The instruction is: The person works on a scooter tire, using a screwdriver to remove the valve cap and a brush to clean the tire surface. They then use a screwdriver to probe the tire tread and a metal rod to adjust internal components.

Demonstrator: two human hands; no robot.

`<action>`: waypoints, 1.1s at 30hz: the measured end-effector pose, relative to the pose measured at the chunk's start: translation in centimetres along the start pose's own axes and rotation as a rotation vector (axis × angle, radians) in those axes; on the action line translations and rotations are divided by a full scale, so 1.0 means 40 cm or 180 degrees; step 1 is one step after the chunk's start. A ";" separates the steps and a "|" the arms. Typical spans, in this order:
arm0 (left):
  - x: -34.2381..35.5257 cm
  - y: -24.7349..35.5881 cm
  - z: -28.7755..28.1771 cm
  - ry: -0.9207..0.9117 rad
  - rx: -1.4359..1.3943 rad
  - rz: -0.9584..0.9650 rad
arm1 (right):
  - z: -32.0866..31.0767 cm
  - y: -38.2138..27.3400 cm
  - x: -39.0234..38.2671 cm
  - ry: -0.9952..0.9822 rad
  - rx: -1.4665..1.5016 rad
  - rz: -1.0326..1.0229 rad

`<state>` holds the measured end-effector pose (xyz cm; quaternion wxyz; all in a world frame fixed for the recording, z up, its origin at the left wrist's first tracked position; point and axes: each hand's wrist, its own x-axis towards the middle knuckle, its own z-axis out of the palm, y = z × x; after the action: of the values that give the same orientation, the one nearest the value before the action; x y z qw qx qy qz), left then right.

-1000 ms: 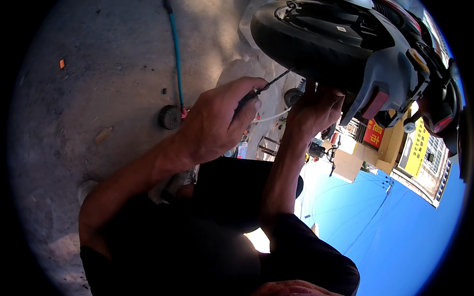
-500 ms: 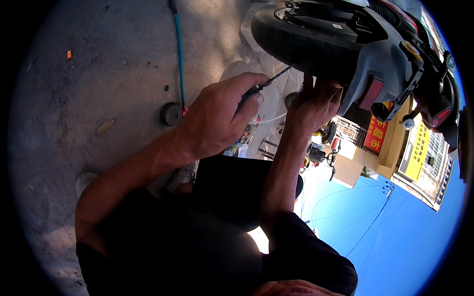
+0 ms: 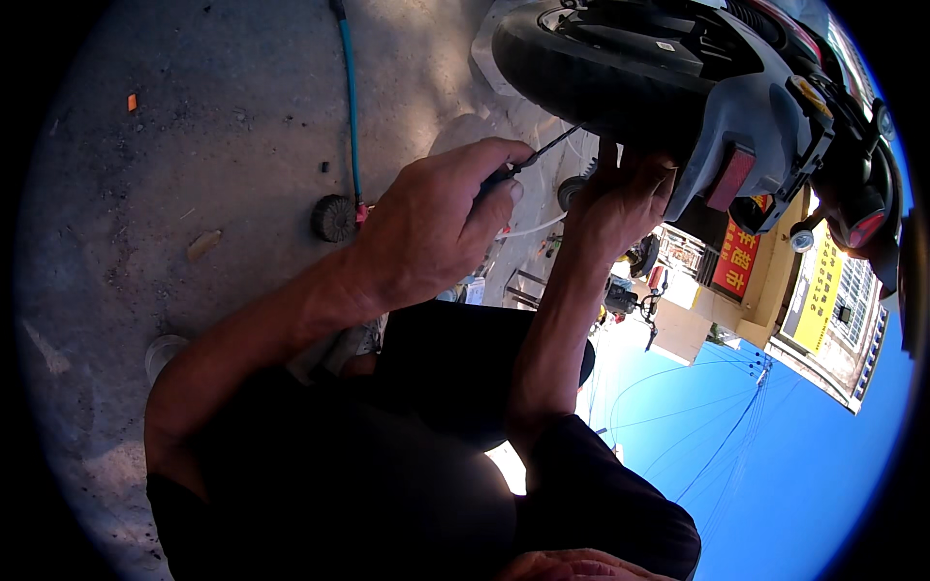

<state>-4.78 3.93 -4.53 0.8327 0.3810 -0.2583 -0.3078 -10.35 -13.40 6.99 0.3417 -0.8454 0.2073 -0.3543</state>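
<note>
Nearest, the person's dark clothing (image 3: 358,484), at 7 o'clock. Left hand (image 3: 436,213), toward 11 o'clock: fingers and thumb wrapped round the handle of a slim dark tool (image 3: 554,145), its shaft leading out toward 1 o'clock to the lower edge of a black tyre (image 3: 601,87) — a grip apparently chosen to steer the tip; whether that tip touches rubber cannot be told. Right hand (image 3: 620,208), at 2 o'clock: raised to the tyre's shadowed underside, fingers partly hidden, so their spread and any contents cannot be told; placed there, seemingly, to work close beside the tip. Between the hands, a pale tube (image 3: 533,230), curved. Tyre at 1 o'clock, lying aslant in view under a grey rear panel (image 3: 746,121) with red reflector (image 3: 729,177) — the slant probably owed to a tilted head. On the ground, a blue-green hose (image 3: 352,116), at 11 o'clock, its red end beside a round ribbed object (image 3: 334,220). Farthest: red sign (image 3: 734,259), at 3 o'clock; blue sky (image 3: 756,465), at 4.
</note>
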 end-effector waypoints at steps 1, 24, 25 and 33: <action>0.000 0.001 -0.002 -0.0027 -0.0014 -0.0043 | -0.001 0.000 -0.001 0.0013 0.0007 0.0026; 0.031 0.020 -0.001 0.0024 0.0015 0.0090 | -0.014 -0.003 -0.013 0.0110 -0.0573 0.0088; 0.032 0.021 0.000 0.0012 0.0029 0.0085 | -0.013 -0.004 -0.013 0.0107 -0.0564 0.0089; 0.043 0.027 -0.008 -0.0038 0.0264 0.0217 | -0.053 0.024 -0.008 -0.0095 -0.1665 -0.0308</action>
<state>-3.09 3.43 -3.51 0.8246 0.4044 -0.2886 -0.2706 -12.24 -14.79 7.24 0.0972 -0.9191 0.2461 -0.2921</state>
